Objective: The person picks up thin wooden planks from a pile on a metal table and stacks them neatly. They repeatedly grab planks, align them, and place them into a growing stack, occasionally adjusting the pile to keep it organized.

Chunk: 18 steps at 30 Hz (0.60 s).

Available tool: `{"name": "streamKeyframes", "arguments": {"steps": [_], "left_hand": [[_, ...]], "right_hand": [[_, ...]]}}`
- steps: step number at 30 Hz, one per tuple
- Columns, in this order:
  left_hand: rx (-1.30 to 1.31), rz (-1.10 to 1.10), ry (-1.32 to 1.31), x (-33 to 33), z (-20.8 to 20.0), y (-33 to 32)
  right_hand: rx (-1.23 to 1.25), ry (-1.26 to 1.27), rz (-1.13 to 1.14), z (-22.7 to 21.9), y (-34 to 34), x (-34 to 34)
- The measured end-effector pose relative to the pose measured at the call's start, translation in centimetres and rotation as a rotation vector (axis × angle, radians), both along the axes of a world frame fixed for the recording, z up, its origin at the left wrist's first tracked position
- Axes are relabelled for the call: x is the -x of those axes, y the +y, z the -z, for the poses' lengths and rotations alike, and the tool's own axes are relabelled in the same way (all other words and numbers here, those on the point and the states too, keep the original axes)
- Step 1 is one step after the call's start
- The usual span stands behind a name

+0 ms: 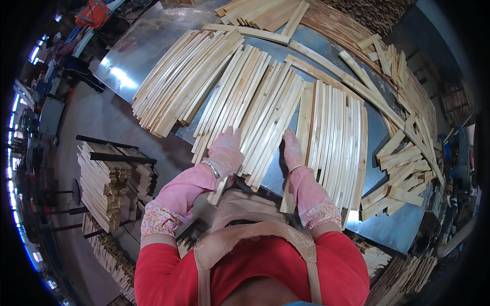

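I wear pink gloves and patterned cuffs on both arms. My left hand (pixel 226 148) rests on the near part of a row of pale wooden strips (pixel 232 94), with its fingers stretched forward. My right hand (pixel 293 149) has its fingers extended too, beside a wider wooden strip (pixel 305 109) at the left edge of the right-hand row of strips (pixel 337 132). Between my hands lies the middle row of strips (pixel 270 120), its near ends uneven. Whether either palm presses on the wood is hidden.
The metal table (pixel 148 46) holds another row of strips (pixel 186 76) at left and a loose heap of offcuts (pixel 408 168) at right. Long strips (pixel 321 61) lie across behind the rows. A rack of stacked wood (pixel 102 183) stands on the floor at left.
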<state>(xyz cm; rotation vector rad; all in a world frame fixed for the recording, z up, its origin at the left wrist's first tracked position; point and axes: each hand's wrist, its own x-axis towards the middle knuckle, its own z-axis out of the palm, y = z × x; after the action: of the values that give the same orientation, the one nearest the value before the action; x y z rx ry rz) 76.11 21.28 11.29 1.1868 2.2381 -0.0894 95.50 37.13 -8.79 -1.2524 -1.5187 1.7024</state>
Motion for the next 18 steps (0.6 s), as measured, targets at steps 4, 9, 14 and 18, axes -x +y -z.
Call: {"name": "streamKeyframes", "arguments": {"steps": [4, 9, 14, 18], "left_hand": [[-0.067, -0.049, 0.006, -3.0, 1.5, -0.9], [0.006, -0.104, -0.127, -2.3, 0.6, -0.1], [-0.12, 0.04, 0.205, -0.6, 6.2, 0.2], [-0.345, 0.041, 0.32, 0.4, 8.8, 0.3]], "right_hand": [[0.098, 0.014, 0.036, -3.7, -1.3, -1.0], [0.208, 0.105, 0.115, 0.5, 0.5, -2.9], [0.208, -0.004, 0.026, 0.2, 1.5, -1.1], [0.032, -0.207, -0.094, -1.2, 2.1, 0.0]]}}
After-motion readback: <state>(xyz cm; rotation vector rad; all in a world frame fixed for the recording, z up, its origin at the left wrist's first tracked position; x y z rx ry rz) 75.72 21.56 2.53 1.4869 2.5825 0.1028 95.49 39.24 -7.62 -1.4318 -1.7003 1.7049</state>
